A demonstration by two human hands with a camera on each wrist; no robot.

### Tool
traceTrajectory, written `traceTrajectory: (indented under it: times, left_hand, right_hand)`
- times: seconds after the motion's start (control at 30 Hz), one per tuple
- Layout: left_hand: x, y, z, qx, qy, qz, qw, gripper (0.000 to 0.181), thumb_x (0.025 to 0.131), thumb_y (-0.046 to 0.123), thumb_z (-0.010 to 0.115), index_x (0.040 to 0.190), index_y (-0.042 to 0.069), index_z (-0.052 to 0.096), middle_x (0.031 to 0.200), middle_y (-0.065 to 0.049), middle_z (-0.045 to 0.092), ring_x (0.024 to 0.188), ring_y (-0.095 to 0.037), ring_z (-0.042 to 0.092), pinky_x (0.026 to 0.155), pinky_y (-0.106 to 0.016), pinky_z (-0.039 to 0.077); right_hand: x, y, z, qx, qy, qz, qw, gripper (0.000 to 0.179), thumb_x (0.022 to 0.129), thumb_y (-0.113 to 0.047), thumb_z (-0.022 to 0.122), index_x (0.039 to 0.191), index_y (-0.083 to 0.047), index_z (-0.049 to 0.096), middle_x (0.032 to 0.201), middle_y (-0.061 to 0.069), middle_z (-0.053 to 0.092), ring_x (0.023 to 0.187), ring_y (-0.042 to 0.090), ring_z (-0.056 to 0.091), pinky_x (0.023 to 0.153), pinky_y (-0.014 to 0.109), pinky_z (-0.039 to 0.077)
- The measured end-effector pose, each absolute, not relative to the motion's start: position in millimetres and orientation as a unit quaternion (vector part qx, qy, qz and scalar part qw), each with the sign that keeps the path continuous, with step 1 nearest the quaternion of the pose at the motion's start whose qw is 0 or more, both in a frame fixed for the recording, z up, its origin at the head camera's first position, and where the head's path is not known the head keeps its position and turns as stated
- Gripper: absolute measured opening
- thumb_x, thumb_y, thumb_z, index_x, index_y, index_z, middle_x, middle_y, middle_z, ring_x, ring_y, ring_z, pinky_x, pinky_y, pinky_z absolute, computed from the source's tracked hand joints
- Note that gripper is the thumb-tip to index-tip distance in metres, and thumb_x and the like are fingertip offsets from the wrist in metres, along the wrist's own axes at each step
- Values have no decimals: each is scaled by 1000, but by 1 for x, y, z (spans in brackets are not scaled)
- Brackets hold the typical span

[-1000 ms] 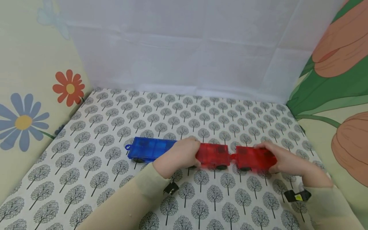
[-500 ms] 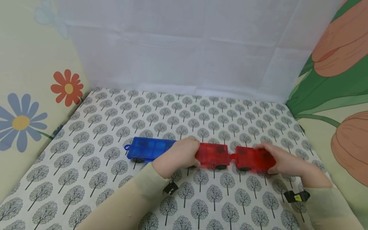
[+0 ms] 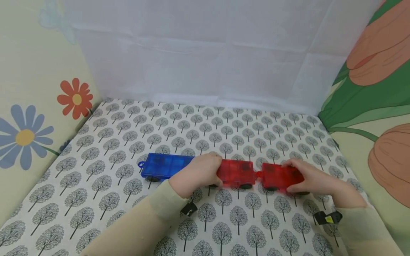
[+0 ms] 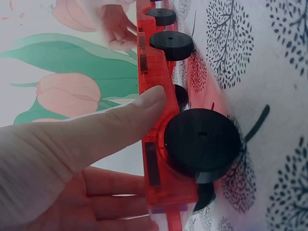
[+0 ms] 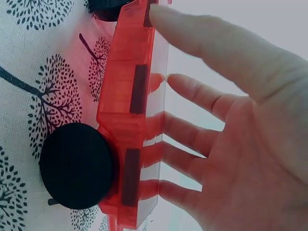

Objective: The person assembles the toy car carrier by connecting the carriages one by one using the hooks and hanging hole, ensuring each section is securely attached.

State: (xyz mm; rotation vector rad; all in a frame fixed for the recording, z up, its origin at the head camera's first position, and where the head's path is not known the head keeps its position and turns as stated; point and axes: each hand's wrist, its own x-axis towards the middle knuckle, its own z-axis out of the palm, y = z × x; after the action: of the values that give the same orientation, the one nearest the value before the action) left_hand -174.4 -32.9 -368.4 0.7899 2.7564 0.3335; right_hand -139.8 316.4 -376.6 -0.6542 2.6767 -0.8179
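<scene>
Three see-through plastic toy train cars with black wheels stand in a row in the head view. At the left is a blue car (image 3: 168,165), its right end hidden behind my left hand (image 3: 200,172). That hand grips the left end of the middle red car (image 3: 237,172); in the left wrist view the thumb lies on its near side above a wheel (image 4: 202,143), the fingers on the far side. My right hand (image 3: 315,177) holds the right red car (image 3: 276,176) across its sides, as the right wrist view shows. A small red hook (image 3: 258,174) sits between the red cars.
A white cloth with black trees (image 3: 192,121) covers the table. Behind stands a white sheet (image 3: 221,53). Flower-printed panels (image 3: 29,81) rise at the left and right sides.
My right hand's thumb has slid left along the near side of the right red car. The left hand and the cars stay nearly in place.
</scene>
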Motion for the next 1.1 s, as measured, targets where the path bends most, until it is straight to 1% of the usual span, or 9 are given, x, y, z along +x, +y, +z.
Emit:
traceTrajectory:
  times: [0.2,0.37,0.5,0.57,0.73,0.87,0.93,1.0,1.1]
  left_hand:
    - [-175,-37,-367,264,949,116,131,63,66,36,92,115,6,64,93,3,60,82,-15,57,78,-33,50]
    - [-175,-46,-368,260,948,126,133,62,67,34,92,115,9,62,92,4,61,81,-15,58,78,-35,49]
    - [-175,-54,-368,254,949,129,135,66,68,35,91,120,8,61,94,3,62,84,-15,58,81,-36,48]
    - [-175,-56,-368,251,950,130,137,72,68,36,91,126,8,59,97,2,63,86,-15,58,82,-36,48]
    - [-174,-61,-367,251,950,128,136,86,70,38,90,139,5,51,105,-2,64,91,-17,59,84,-37,48]
    - [-173,-63,-367,267,949,108,128,91,71,42,88,142,2,48,117,-9,64,103,-23,60,92,-40,47]
    - [-172,-65,-366,277,949,91,122,94,71,47,87,144,1,47,127,-12,60,114,-27,57,101,-43,43]
    - [-172,-68,-364,285,948,75,121,98,73,53,83,147,2,44,140,-16,52,128,-32,48,109,-47,35]
    - [-174,-76,-357,293,946,64,122,99,80,61,72,154,8,34,157,-17,31,143,-36,26,116,-52,19]
  right_hand:
    - [-142,311,-377,-222,926,-280,126,55,78,-16,85,124,-7,55,124,12,56,107,28,54,85,48,48]
    - [-143,302,-378,-204,930,-275,130,56,77,-18,85,124,-8,55,124,10,57,106,27,53,86,47,47]
    - [-144,296,-377,-201,927,-286,138,58,77,-18,85,124,-6,54,122,11,57,104,27,53,84,46,48]
    - [-144,293,-377,-202,924,-293,140,59,77,-17,85,125,-5,54,121,11,58,104,27,54,84,46,49]
    - [-145,290,-376,-202,921,-302,143,66,77,-15,85,130,0,49,123,15,58,107,29,55,86,48,48]
    - [-147,289,-374,-193,924,-291,157,82,80,-23,84,144,0,38,134,23,52,118,37,51,93,54,46]
    - [-148,288,-370,-188,926,-283,163,90,84,-30,81,151,-2,29,143,25,44,127,43,44,98,59,41]
    - [-149,288,-364,-185,928,-280,162,92,88,-38,75,156,-5,22,151,25,33,135,46,34,103,63,34]
    - [-153,286,-351,-197,932,-274,135,88,94,-40,67,158,-9,17,158,23,22,141,47,22,106,68,25]
